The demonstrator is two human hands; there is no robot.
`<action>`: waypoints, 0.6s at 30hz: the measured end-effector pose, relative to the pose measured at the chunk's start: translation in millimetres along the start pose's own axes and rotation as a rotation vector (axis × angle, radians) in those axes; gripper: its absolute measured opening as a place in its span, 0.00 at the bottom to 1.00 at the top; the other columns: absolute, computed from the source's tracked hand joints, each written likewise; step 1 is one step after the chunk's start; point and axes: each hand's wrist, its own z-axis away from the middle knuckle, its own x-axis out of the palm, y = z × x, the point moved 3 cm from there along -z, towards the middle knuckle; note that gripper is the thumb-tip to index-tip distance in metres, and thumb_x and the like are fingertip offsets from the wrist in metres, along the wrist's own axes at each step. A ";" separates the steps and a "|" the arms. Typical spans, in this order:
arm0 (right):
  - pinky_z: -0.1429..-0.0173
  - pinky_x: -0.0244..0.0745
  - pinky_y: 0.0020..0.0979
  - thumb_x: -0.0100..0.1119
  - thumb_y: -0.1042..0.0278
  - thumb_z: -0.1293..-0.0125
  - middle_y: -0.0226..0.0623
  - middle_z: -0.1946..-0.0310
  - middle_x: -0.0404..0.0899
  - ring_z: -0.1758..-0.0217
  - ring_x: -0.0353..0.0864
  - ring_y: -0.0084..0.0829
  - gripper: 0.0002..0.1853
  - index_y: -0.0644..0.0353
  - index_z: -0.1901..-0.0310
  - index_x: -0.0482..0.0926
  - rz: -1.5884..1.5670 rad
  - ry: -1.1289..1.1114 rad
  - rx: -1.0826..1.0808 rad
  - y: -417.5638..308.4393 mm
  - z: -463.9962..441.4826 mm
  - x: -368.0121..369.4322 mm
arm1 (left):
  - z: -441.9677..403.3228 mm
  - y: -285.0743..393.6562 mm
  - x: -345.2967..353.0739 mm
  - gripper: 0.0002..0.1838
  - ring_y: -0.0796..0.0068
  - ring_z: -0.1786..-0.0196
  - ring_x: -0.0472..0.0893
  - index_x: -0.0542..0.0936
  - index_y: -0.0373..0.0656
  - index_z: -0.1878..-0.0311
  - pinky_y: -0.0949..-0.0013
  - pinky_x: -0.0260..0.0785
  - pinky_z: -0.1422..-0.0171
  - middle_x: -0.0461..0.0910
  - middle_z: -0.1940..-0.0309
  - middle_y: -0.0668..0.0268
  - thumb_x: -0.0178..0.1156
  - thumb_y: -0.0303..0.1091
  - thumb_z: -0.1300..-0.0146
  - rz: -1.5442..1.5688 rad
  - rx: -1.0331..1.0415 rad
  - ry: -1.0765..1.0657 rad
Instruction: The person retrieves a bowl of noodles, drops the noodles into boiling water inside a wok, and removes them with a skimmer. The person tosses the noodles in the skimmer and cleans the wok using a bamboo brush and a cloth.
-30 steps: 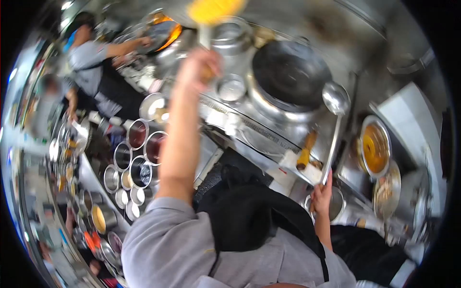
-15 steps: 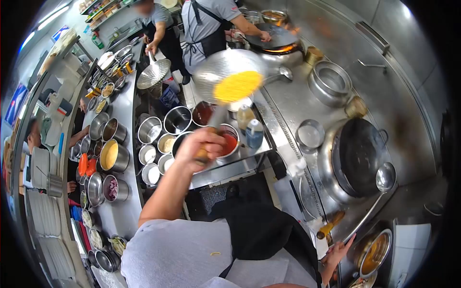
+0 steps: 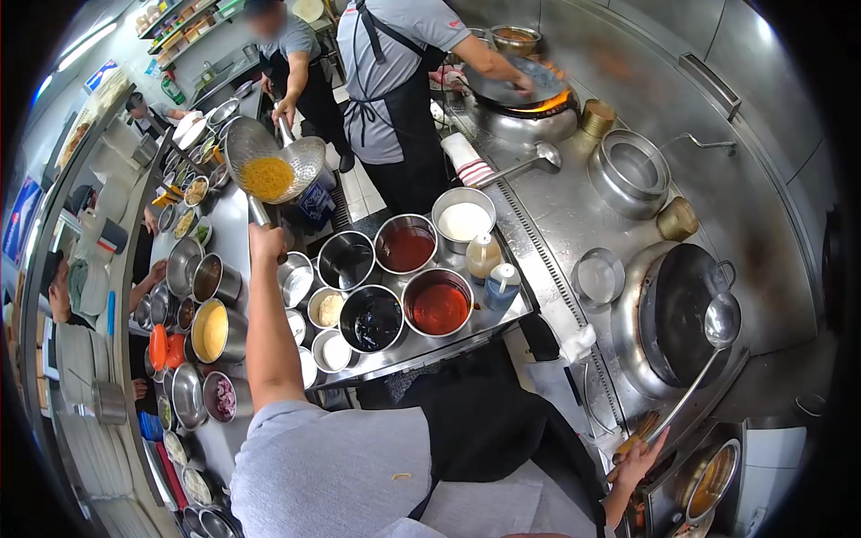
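My left hand (image 3: 267, 242) is closed round the handle of a metal strainer (image 3: 244, 148), held out over the left counter's edge. Against it is a second perforated strainer (image 3: 308, 167), whose handle is in a co-worker's hand (image 3: 285, 109). A yellow, shredded-looking food (image 3: 268, 178) lies where the two bowls overlap; I cannot tell which one bears it. On the right, my right hand (image 3: 639, 462) grips the lower handle of a long ladle (image 3: 722, 320). The ladle's bowl is over the right rim of a dark wok (image 3: 686, 314).
Steel pots with red sauce (image 3: 439, 303), dark liquid (image 3: 377, 320) and white contents (image 3: 464, 221) stand before me, beside two squeeze bottles (image 3: 484, 255). Another co-worker (image 3: 395, 81) works at a flaming wok (image 3: 511, 82). A ladle (image 3: 547, 157) lies on the steel range.
My left hand has moved left and away with its strainer, which now meets the co-worker's strainer. The right hand still holds the ladle, with its bowl at the wok's rim.
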 end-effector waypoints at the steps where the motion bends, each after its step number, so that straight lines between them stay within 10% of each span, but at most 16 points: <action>1: 0.84 0.59 0.19 0.46 0.83 0.36 0.24 0.80 0.61 0.85 0.59 0.14 0.40 0.43 0.25 0.47 -0.018 -0.001 0.001 0.4 0.3 -1.7 | 8.6 4.4 3.3 0.13 0.55 0.71 0.79 0.68 0.35 0.61 0.57 0.70 0.66 0.77 0.74 0.50 0.56 0.28 0.50 -0.173 0.020 0.178; 3: 0.84 0.60 0.18 0.46 0.83 0.36 0.24 0.80 0.61 0.85 0.59 0.14 0.40 0.43 0.25 0.47 0.001 0.002 0.017 -6.4 2.3 -3.2 | 40.3 31.1 6.7 0.33 0.35 0.45 0.74 0.55 0.36 0.39 0.50 0.64 0.38 0.76 0.51 0.36 0.57 0.29 0.48 -0.317 -0.009 0.325; 6: 0.84 0.60 0.19 0.46 0.83 0.36 0.23 0.81 0.62 0.86 0.60 0.14 0.40 0.42 0.25 0.46 0.028 0.012 0.033 2.4 -0.7 -23.5 | 54.8 33.4 6.1 0.33 0.35 0.46 0.75 0.55 0.34 0.39 0.50 0.65 0.38 0.75 0.50 0.35 0.58 0.29 0.48 -0.225 0.037 0.449; 12: 0.85 0.58 0.18 0.48 0.82 0.37 0.24 0.78 0.67 0.85 0.62 0.14 0.42 0.46 0.25 0.43 -0.018 0.035 0.058 24.6 9.7 -76.5 | 198.9 -32.4 61.8 0.23 0.80 0.81 0.68 0.59 0.45 0.46 0.74 0.60 0.84 0.66 0.77 0.69 0.54 0.24 0.45 0.800 0.060 0.010; 18: 0.84 0.62 0.21 0.48 0.82 0.38 0.26 0.79 0.67 0.86 0.63 0.17 0.43 0.45 0.25 0.42 -0.106 0.023 0.169 16.8 -13.7 -104.5 | 478.0 -0.7 138.1 0.20 0.72 0.83 0.71 0.59 0.47 0.50 0.68 0.68 0.81 0.70 0.73 0.61 0.51 0.21 0.43 0.760 -0.163 -0.751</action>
